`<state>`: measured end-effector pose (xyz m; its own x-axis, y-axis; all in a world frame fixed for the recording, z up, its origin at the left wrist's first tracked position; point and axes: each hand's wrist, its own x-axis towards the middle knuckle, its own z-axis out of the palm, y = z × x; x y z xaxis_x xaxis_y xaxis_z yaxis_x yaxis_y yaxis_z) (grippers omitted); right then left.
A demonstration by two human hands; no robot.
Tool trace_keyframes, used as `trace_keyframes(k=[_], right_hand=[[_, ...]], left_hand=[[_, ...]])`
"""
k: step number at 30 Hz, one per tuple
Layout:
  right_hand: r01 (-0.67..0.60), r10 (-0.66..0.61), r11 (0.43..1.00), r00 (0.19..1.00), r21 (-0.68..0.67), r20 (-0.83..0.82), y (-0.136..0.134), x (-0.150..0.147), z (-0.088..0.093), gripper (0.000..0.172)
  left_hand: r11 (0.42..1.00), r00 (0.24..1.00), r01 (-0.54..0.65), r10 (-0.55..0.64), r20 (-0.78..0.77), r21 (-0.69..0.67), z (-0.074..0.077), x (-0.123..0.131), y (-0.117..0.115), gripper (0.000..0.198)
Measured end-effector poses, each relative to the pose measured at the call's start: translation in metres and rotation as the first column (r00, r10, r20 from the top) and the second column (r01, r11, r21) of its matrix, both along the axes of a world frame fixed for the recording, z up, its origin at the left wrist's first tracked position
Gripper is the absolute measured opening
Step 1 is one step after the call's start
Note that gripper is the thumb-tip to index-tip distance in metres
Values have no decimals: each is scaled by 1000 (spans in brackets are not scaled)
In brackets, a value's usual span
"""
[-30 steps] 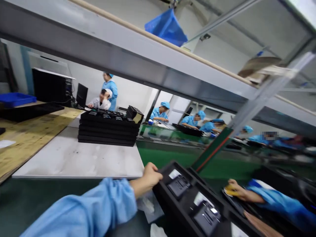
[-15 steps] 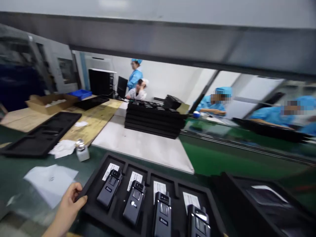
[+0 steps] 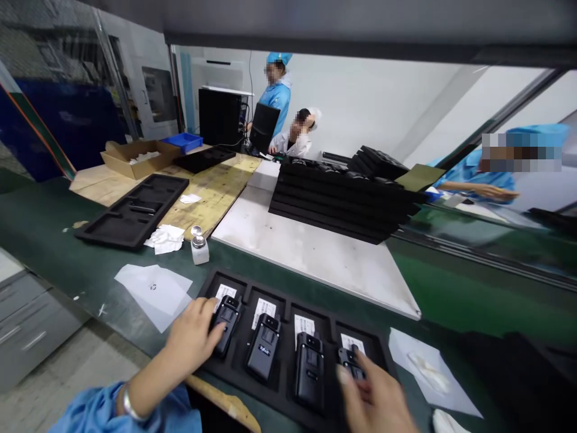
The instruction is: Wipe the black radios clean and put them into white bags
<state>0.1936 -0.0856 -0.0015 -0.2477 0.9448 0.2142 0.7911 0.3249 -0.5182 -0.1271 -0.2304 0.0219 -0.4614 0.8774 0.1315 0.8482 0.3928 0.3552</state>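
Observation:
In the head view a black foam tray [image 3: 238, 364] lies on the green bench, holding several dark walkie-talkies with white barcode labels above them. My left hand [image 3: 192, 337] is closed around the leftmost walkie-talkie [image 3: 228, 325], its thumb across the front. At the other end my right hand [image 3: 374, 394], slightly blurred, has thumb and fingers about the rightmost walkie-talkie [image 3: 349, 359] and covers its lower part. Between them a second walkie-talkie [image 3: 264, 349] and a third walkie-talkie [image 3: 309, 370] lie in their slots, untouched.
Left of the tray are a white sheet [image 3: 153, 288], a small dispenser bottle [image 3: 199, 249], crumpled tissue [image 3: 166, 239] and another foam tray [image 3: 121, 231]. Stacked black trays [image 3: 333, 204] stand behind. White paper [image 3: 433, 376] lies right. Co-workers in blue sit and stand beyond the bench.
My left hand has gone from the tray's left edge to the leftmost walkie-talkie. My right hand has come into view at the rightmost one. The view has shifted, showing white paper at right.

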Motion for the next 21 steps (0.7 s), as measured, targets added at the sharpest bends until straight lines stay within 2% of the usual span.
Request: trace_keyframes(k=[3,6,8,11,13,14,15,16,18,19,20,21], right_hand=[[-123,136,987,980,-100,145,-22,-85,5,57],[-136,205,966,919,-218,337,-33,-144,8,65],[-117,214,960,889,-253,404,-33,-160,11,68],[-97,218,952,882,-290,418,-28,-161,14,70],[-96,211,947,905,-306,369,-25,-155,13,72],[-94,200,943,927,-319,317,-23,-151,10,73],[-94,181,937,955,-337,236,-22,-147,7,75],[-103,155,926,981,-365,118,-20,-142,3,78],[-173,82,881,973,-441,-217,-16,-134,-4,85],[-242,38,848,915,-471,-402,-13,-131,-8,87],[-320,-13,813,826,-486,-564,-11,-129,-10,87],[-396,-64,775,726,-493,-685,-9,-127,-12,85]], left_hand=[[981,995,8,-27,-95,-194,-2,19,31,58],[969,998,1,-14,-54,-245,-6,23,49,70],[971,1000,21,-20,7,-237,-6,17,54,74],[980,997,12,3,76,-199,-7,-1,52,77],[996,959,-13,36,283,-83,-8,-14,47,80],[999,895,-35,32,446,-1,-8,-20,45,81],[995,784,-63,-2,621,83,-8,-23,44,81],[983,629,-97,-59,775,153,-8,-25,44,80],[964,310,-146,-167,936,220,-7,-22,46,75],[961,190,-155,-196,962,227,-7,-17,49,72],[964,108,-151,-206,973,221,-7,-11,53,70],[968,62,-141,-200,978,207,-8,-4,57,70]])
